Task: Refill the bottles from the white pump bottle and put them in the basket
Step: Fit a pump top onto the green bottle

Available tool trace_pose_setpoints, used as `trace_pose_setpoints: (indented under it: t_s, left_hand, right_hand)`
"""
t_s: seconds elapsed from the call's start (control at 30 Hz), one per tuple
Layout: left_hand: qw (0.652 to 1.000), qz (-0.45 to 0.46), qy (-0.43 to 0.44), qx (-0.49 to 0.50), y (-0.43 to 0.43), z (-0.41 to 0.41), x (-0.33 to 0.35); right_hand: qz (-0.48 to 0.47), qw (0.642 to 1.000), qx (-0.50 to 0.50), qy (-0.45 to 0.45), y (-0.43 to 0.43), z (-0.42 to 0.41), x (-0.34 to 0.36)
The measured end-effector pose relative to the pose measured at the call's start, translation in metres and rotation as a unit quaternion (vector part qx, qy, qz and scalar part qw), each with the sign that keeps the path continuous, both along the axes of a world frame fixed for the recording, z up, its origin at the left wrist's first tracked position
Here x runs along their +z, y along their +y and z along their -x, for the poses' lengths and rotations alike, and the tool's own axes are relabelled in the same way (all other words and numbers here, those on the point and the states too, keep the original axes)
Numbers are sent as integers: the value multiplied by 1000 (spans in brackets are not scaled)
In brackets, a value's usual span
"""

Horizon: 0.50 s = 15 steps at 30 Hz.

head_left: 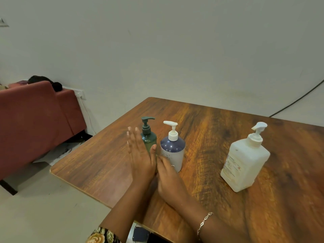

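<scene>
Right hand (169, 178), fingers relaxed, lies beside blue bottle (174, 152); flat left hand (140, 158) fronts green bottle (149, 139).

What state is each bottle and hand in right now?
left hand: open, fingers straight, holding nothing.
right hand: open, low by the blue bottle's base; contact unclear.
green bottle: upright, pump on, partly behind the left hand.
blue bottle: upright, white pump on.
white pump bottle: upright, pump on, untouched, apart to the right.
</scene>
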<state>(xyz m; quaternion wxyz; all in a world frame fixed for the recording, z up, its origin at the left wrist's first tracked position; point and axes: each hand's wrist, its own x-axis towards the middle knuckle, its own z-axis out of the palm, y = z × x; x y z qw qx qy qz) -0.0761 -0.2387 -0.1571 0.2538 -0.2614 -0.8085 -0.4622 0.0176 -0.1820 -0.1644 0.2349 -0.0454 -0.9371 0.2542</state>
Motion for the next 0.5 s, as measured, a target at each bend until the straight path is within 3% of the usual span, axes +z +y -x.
trace_pose_setpoints:
  t_s: [0.2,0.5]
  left_hand:
    - [997,59,50,24,11,-31,1]
    - [994,64,75,-38,36,-80,11]
  right_hand:
    - [-83,994,-42,61,20,-33,8]
    - [-138,983,-91,79,47,-80,28]
